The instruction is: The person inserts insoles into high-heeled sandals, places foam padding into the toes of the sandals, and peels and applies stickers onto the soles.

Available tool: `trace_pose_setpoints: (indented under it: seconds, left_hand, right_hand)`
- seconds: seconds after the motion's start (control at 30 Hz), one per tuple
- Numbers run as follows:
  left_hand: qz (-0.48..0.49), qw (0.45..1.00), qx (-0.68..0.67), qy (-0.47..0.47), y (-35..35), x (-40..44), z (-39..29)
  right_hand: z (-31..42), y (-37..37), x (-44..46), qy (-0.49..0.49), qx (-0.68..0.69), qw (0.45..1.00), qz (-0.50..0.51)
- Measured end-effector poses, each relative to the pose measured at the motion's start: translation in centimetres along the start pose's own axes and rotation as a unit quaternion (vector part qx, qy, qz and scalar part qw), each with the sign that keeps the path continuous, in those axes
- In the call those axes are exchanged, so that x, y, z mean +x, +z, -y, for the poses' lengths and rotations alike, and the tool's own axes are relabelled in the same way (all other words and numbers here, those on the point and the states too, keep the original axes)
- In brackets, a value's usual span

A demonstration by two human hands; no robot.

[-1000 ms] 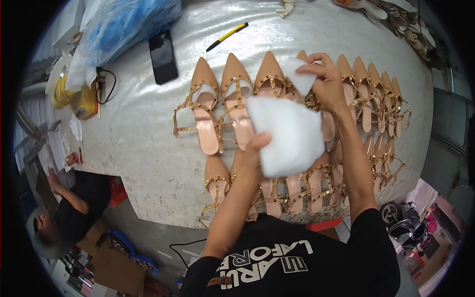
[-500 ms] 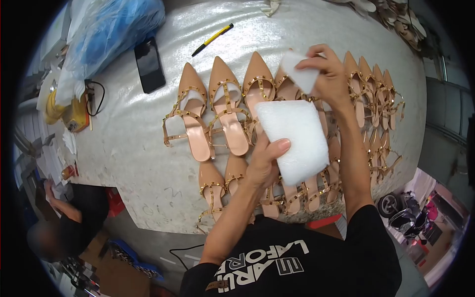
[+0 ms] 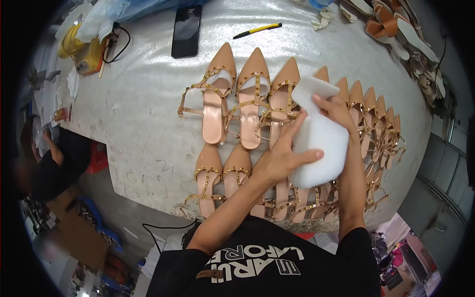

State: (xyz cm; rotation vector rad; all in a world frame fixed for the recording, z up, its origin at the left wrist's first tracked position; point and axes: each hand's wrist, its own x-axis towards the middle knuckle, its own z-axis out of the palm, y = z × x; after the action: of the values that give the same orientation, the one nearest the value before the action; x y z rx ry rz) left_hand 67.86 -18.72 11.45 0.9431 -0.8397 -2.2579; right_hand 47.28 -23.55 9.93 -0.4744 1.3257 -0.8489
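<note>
My left hand (image 3: 283, 159) is closed around a thick stack of white foam sheets (image 3: 324, 148), its thumb lying across the face. Just above the stack, my right hand (image 3: 338, 112) pinches a single white foam sheet (image 3: 310, 90), which looks bent. Beneath both hands, tan pointed shoes with gold-studded straps stand in two rows. A shoe at the left end of the far row (image 3: 213, 119) and the shoe beside it (image 3: 251, 123) have white padding in their toes. My forearms and the stack hide several shoes in the middle.
A black phone (image 3: 186, 32) and a yellow-and-black pen (image 3: 257, 30) lie beyond the shoes. A yellow device (image 3: 89, 57) with a black cable sits at left. More shoes (image 3: 383, 29) are piled at the far right. Another person (image 3: 59, 158) is at the left.
My right hand has come down close to the stack, and its foam sheet now looks bent. The stack has turned in my left hand. The whole view has also shifted.
</note>
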Motion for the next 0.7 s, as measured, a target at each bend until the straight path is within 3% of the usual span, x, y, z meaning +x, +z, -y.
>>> trace_pose_setpoints:
  seconds: [0.03,0.1,0.13,0.17,0.23,0.3,0.37,0.43,0.47,0.53,0.57,0.67,0.7]
  left_hand:
    - [-0.004,1.000,-0.003,0.004,0.3,-0.5,-1.4]
    - [-0.018,0.961,0.274,-0.022,1.2,-2.3,-4.0]
    - [-0.016,0.985,0.171,-0.017,1.2,-2.2,-4.1]
    - [-0.015,0.985,0.170,-0.018,1.1,-2.0,-4.1]
    - [-0.075,0.968,0.235,0.033,0.7,-1.2,-3.9]
    - [0.007,1.000,0.011,0.010,-0.6,0.7,-1.9]
    - [0.068,0.971,-0.227,-0.033,-1.3,0.9,-2.1]
    - [0.071,0.965,-0.249,-0.031,-1.5,0.4,-1.6]
    - [0.073,0.960,-0.270,-0.031,-1.6,0.2,-1.1]
    - [0.076,0.956,-0.281,-0.031,-2.0,0.1,0.0]
    - [0.080,0.953,-0.291,-0.029,-2.2,0.1,0.3]
    - [0.099,0.953,-0.286,-0.025,-3.5,-0.7,-0.5]
    - [0.107,0.953,-0.283,-0.033,-3.9,-0.6,-0.7]
  right_hand:
    - [-0.2,-0.1,0.1,0.001,0.010,1.000,0.011]
    - [-0.5,0.2,0.0,-0.006,0.029,0.999,0.016]
    - [-0.6,0.3,-0.2,-0.016,0.051,0.998,0.018]
    - [-0.4,0.5,-0.3,-0.015,0.050,0.999,0.016]
    - [0.4,1.1,-0.6,0.006,-0.182,0.980,-0.077]
    - [-0.6,1.3,-0.7,-0.025,-0.132,0.989,-0.066]
    - [-0.8,1.5,-0.9,-0.056,-0.082,0.994,-0.053]
    - [-0.6,1.5,-1.0,-0.160,-0.202,0.965,-0.046]
    - [-0.3,1.3,-0.8,-0.159,-0.202,0.965,-0.048]
    - [1.2,0.3,0.1,-0.337,-0.412,0.823,-0.200]
    - [2.2,-0.3,0.2,-0.339,-0.412,0.822,-0.200]
    - [4.2,-0.3,-0.7,-0.417,-0.505,0.749,-0.104]
    - [2.7,-0.3,-0.2,-0.405,-0.524,0.749,-0.002]
